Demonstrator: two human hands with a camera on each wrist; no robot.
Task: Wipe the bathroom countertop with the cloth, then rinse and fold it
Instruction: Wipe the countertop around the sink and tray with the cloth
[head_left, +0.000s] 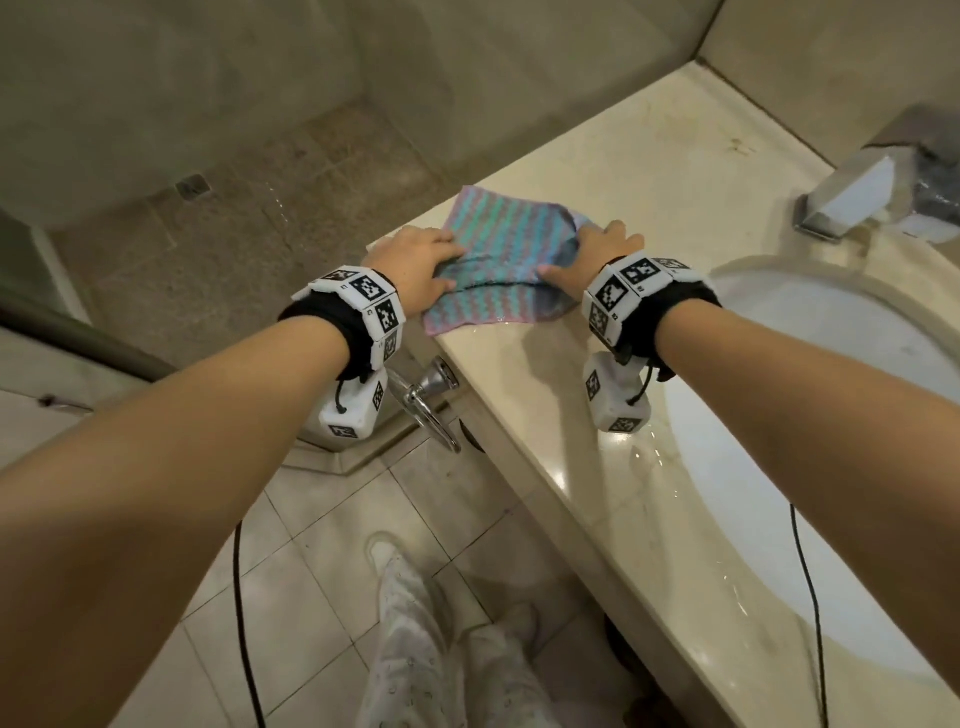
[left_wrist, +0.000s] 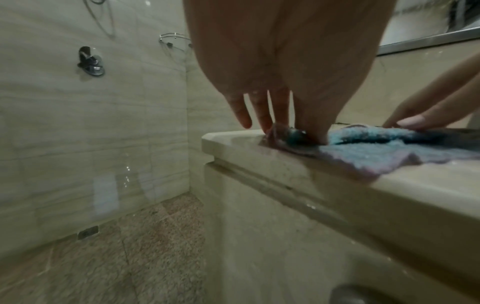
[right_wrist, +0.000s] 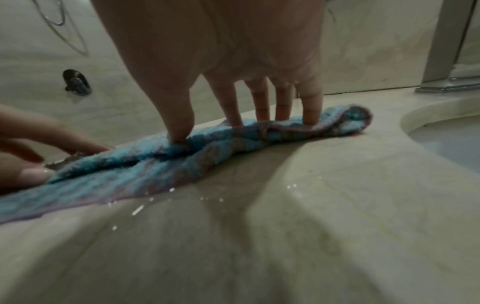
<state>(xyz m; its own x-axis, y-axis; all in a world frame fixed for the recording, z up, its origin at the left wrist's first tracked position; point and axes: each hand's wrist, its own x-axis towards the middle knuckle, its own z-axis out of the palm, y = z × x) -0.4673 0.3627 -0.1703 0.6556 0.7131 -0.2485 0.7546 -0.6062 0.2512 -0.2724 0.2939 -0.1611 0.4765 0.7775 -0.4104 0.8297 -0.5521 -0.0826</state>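
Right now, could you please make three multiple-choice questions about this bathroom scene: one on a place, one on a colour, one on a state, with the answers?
1. Where does the cloth lie?
A. inside the sink
B. on the countertop, at its corner near the shower
C. on the floor tiles

2. Which colours has the cloth?
A. red and yellow
B. plain white
C. blue-green and pink-purple

3. How is the cloth now?
A. partly folded, with both hands on it
B. hanging from the faucet
C. rolled up in one hand

Answers:
1 B: the head view shows it on the counter's end, left of the sink.
2 C: its stripes show these colours.
3 A: the left hand and the right hand press on a raised fold, fingers down on the fabric.
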